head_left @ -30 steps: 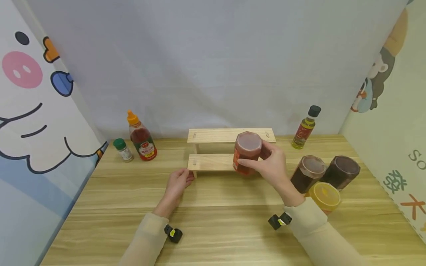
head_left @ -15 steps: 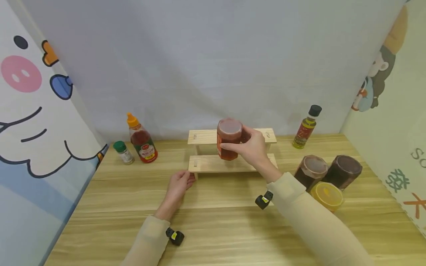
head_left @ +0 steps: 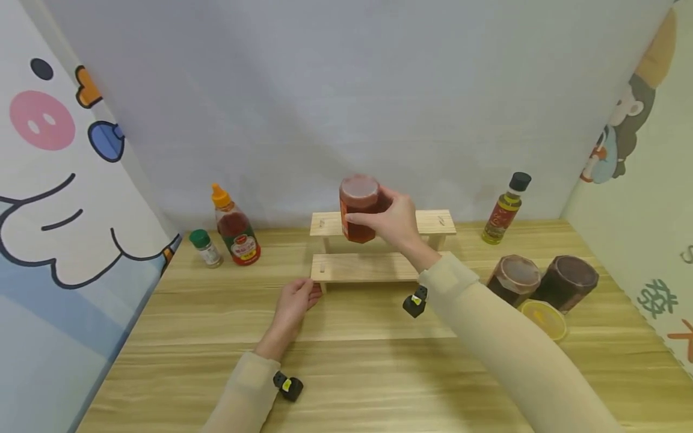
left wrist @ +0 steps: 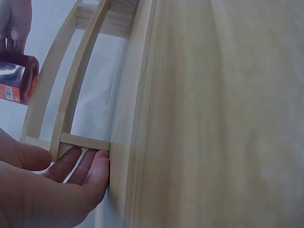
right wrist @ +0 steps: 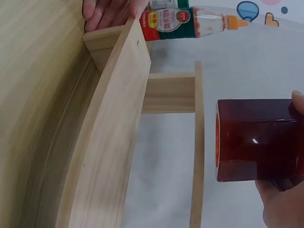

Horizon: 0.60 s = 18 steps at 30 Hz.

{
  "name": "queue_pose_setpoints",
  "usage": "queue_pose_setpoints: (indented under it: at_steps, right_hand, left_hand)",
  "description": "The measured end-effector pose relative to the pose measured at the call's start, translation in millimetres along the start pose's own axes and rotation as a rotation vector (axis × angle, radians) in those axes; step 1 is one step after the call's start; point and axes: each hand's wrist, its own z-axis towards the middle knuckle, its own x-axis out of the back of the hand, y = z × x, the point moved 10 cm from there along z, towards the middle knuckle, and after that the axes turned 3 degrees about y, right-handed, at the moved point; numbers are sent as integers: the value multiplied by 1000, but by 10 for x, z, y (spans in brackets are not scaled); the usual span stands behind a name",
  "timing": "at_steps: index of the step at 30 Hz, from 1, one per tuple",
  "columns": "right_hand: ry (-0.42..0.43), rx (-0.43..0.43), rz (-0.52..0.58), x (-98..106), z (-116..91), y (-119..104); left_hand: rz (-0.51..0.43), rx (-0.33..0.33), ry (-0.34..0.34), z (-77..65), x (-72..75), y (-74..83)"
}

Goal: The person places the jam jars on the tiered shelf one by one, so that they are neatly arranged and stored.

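My right hand [head_left: 397, 224] grips a faceted jar of red-brown contents [head_left: 358, 210] by its side, thumb in front. The jar is upright over the upper board of a two-step wooden rack [head_left: 368, 267]. In the right wrist view the base of the jar [right wrist: 251, 142] faces the upper board, with a gap between them. My left hand [head_left: 292, 299] holds the rack's front left corner. In the left wrist view the thumb of this left hand [left wrist: 52, 185] lies at the lower board's end, and its fingers curl against the leg beneath.
Two dark jars [head_left: 514, 279] [head_left: 567, 282] and a yellow-lidded jar [head_left: 544, 319] stand together at the right. An oil bottle [head_left: 502, 213] is at the back right. A sauce bottle [head_left: 238, 234] and a green-capped shaker [head_left: 207, 249] stand left of the rack.
My right hand has carried the jar leftward and up, from in front of the lower board to over the upper one. The left hand keeps its place at the rack's corner.
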Motion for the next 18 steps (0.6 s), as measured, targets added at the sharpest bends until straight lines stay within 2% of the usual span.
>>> queue_pose_setpoints:
  at_steps: [9, 18]
  right_hand:
    - [7, 5, -42, -156, 177, 93]
    - [-2, 0, -40, -245, 279, 144]
  left_hand:
    - [9, 15, 1, 1, 12, -9]
    - [14, 1, 2, 3, 9, 4]
